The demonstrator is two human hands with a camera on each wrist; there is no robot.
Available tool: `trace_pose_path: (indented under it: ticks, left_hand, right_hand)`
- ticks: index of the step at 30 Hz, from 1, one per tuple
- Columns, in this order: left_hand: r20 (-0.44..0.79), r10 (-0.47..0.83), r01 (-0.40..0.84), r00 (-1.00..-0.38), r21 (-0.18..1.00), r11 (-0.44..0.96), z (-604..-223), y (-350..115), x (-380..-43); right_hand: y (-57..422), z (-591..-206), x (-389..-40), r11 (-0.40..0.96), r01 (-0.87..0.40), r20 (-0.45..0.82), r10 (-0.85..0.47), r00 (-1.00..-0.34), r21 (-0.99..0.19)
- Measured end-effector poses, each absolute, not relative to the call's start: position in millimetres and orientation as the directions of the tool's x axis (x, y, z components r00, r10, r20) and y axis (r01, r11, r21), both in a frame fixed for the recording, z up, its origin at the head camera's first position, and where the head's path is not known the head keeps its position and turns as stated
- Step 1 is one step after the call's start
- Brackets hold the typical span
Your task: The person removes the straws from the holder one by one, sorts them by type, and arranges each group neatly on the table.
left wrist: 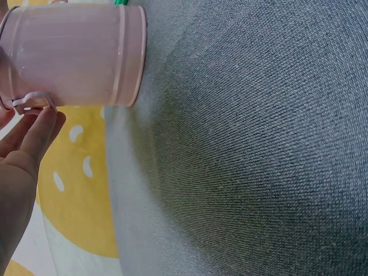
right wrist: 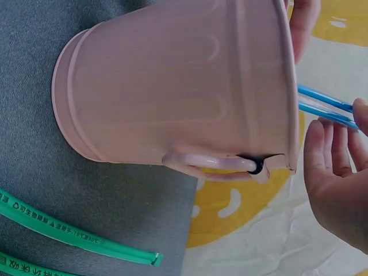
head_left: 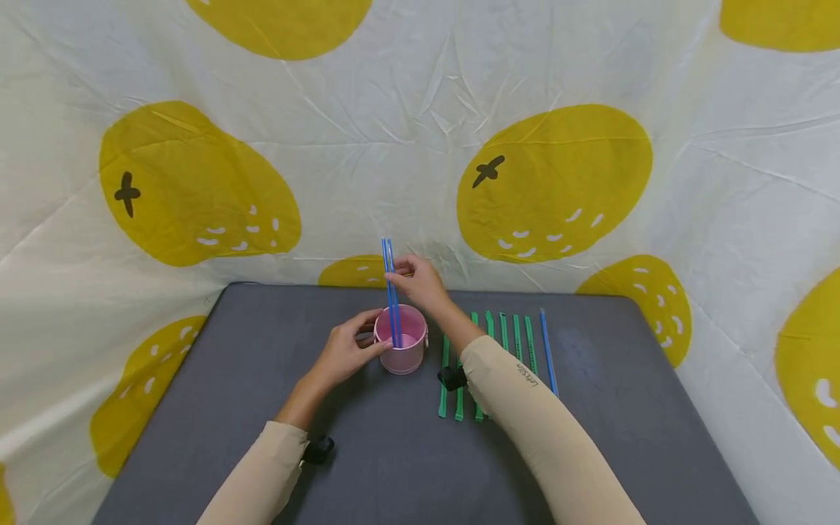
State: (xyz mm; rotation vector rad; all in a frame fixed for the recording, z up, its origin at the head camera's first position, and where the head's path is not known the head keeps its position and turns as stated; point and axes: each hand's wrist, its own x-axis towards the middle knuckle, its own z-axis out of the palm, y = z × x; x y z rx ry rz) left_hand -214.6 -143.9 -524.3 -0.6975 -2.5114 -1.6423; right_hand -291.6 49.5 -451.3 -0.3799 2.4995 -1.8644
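A small pink bucket with side handles stands upright on the table. My left hand holds it at its left side, thumb at the front rim. In the left wrist view, the fingers touch a side handle of the bucket. Above the bucket, my right hand pinches a pair of slim blue straws between thumb and fingers. Their lower ends are inside the bucket and their tops point up. In the right wrist view the straws cross the rim beside the fingers.
Several green paper-wrapped straws lie side by side right of the bucket, partly under the right forearm. Beyond them lies another blue straw. The grey table ends at a fruit-patterned cloth behind and at both sides.
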Motion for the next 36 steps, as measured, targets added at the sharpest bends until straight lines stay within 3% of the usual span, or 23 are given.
trace_pose_path:
  ticks: [16,36]
  left_hand:
    - [0.264,0.32,0.379,-0.91,0.845,0.378,-524,-143,-216]
    - [0.246,0.314,0.361,-0.917,0.845,0.393,-521,-145,-216]
  right_hand:
    - [60,-443,-292,0.24,-0.186,0.157,-0.137,-0.978,-0.953]
    - [116,-385,-283,-0.022,-0.333,0.333,-0.13,-0.934,-0.943]
